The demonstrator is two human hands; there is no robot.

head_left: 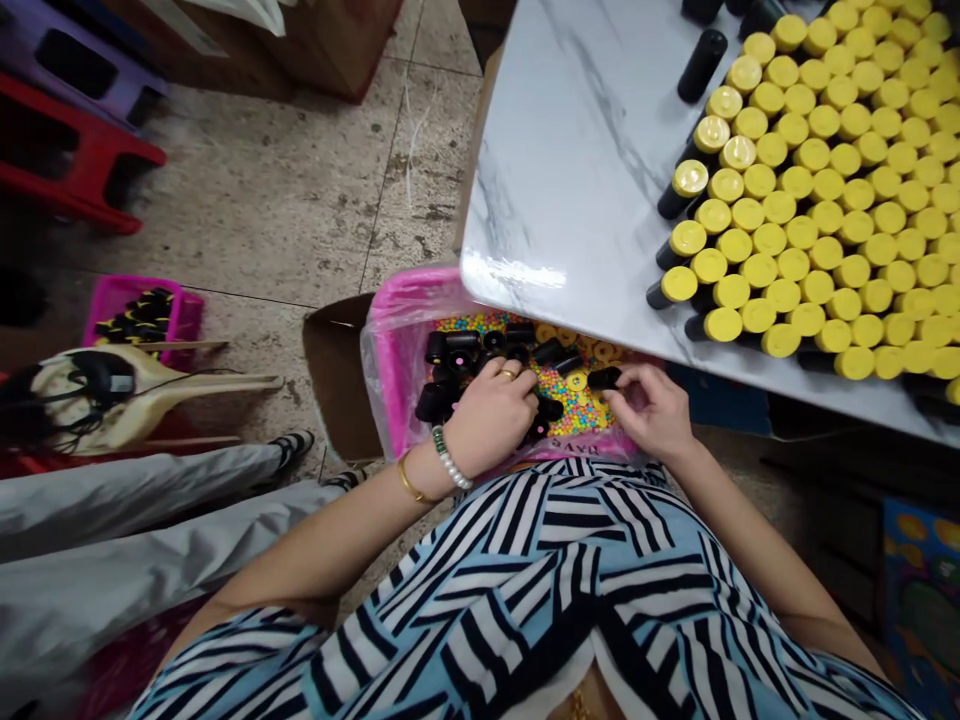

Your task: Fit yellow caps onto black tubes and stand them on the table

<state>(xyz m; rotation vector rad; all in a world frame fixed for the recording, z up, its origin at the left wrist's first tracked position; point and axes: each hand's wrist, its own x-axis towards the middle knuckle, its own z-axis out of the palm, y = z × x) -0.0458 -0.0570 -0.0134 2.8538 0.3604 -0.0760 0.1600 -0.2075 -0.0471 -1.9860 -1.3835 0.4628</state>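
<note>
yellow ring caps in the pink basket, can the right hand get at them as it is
Probably yes: the right hand, pinching a short black plastic tube, sits right beside the loose yellow ring-shaped caps in the pink plastic basket, with nothing covering them.

Pink basket (397, 330): black tubes (450, 350) on multicoloured beads (574, 395). Table (570, 150): white marble, grey veining. Capped tubes (825, 190) on it: black, yellow caps. Shirt (562, 560): black/white stripes over light blue. Bracelet (448, 458): white pearls, a few green. Bangle (409, 482): gold. Stool (75, 170): red. Trousers (112, 500): grey.
</note>
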